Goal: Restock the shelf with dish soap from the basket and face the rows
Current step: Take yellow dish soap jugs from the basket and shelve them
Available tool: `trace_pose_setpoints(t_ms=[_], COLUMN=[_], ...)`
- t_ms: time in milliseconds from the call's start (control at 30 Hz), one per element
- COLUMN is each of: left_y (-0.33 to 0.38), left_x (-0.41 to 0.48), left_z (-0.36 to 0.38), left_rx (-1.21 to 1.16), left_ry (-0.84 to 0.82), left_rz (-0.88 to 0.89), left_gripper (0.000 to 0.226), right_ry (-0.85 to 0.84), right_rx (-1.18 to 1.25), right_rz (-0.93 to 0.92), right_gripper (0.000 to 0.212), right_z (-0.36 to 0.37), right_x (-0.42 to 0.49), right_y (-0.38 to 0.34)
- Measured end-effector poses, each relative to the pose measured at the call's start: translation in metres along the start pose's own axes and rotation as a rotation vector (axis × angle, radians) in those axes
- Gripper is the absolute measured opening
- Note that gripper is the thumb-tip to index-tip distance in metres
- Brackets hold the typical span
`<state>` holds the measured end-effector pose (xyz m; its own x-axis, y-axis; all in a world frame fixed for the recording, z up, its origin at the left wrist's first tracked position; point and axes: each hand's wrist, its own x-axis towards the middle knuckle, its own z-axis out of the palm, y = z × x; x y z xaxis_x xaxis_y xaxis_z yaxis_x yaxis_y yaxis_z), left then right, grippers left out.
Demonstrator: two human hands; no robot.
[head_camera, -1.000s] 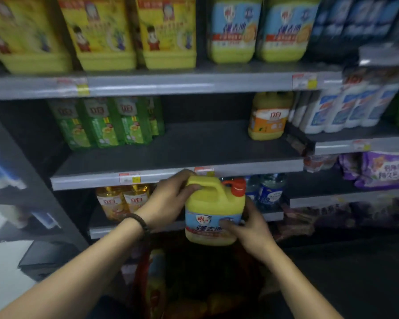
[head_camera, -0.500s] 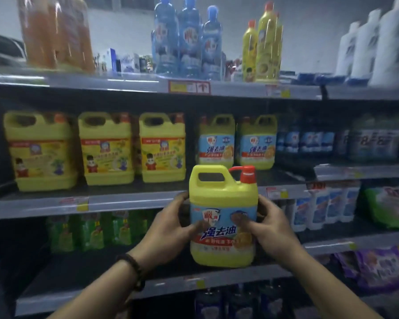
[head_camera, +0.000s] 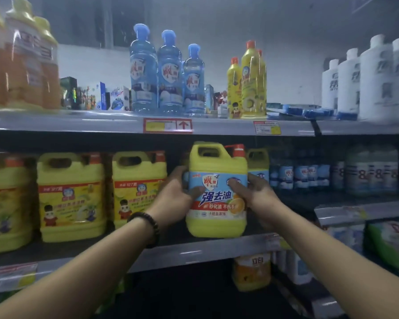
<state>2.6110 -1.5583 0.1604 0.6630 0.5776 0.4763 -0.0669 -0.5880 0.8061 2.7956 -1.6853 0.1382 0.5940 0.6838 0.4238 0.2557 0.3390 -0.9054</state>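
Right now I see the dish soap jug (head_camera: 217, 192) at the centre of the frame, upright, its blue and red label facing me and its red cap at the upper right. My left hand (head_camera: 173, 196) grips its left side with the thumb across the label. My right hand (head_camera: 258, 199) grips the right side the same way. The jug's base sits just over the front lip of the middle shelf (head_camera: 194, 252); I cannot tell whether it rests on the board or hangs just above it. A beaded bracelet (head_camera: 145, 219) circles my left wrist.

Left of the jug, on the same grey shelf, stand larger yellow jugs (head_camera: 72, 196) with red and yellow labels. Just behind the held jug at its right, a matching jug (head_camera: 258, 162) shows only a handle and a strip of label. Further right are blue-labelled bottles (head_camera: 297, 173), dim and blurred.

Above, the top shelf (head_camera: 101, 125) carries a red price tag (head_camera: 167, 125) with an arrow, three clear blue bottles (head_camera: 168, 74), slim yellow bottles (head_camera: 251, 81) and white bottles (head_camera: 366, 79) at the upper right. A pale wall rises behind them. Orange bottles (head_camera: 21, 61) at the upper left are smeared and cut by the frame edge.

Below the middle shelf the light is poor: an orange bottle (head_camera: 251, 270) and a green packet (head_camera: 389, 242) at the lower right are all I can make out.
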Motion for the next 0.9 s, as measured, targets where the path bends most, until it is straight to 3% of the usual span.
trace_pose_setpoints(t_ms=[200, 367, 533, 667, 767, 900], left_y=[-0.039, -0.089, -0.100, -0.092, -0.077, -0.064], left_x=[0.047, 0.042, 0.051, 0.045, 0.030, -0.022], left_z=[0.013, 0.044, 0.053, 0.048, 0.033, 0.012], left_rx=[0.095, 0.226, 0.277, 0.304, 0.339, 0.356], left_ry=[0.140, 0.103, 0.148, 0.082, 0.035, 0.105], left_rz=[0.043, 0.089, 0.097, 0.083, 0.088, 0.236], left_gripper=[0.057, 0.096, 0.101, 0.093, 0.065, 0.030], right_ry=[-0.086, -0.095, -0.150, -0.073, 0.097, 0.270], right_rx=[-0.077, -0.252, -0.354, -0.614, -0.707, -0.668], right_rz=[-0.077, -0.150, -0.146, -0.104, -0.090, -0.307], right_gripper=[0.036, 0.052, 0.062, 0.054, 0.036, 0.024], right_z=[-0.005, -0.007, -0.015, -0.007, 0.003, 0.017], right_x=[0.058, 0.068, 0.079, 0.073, 0.057, 0.002], right_y=[0.028, 0.077, 0.076, 0.070, 0.067, 0.065])
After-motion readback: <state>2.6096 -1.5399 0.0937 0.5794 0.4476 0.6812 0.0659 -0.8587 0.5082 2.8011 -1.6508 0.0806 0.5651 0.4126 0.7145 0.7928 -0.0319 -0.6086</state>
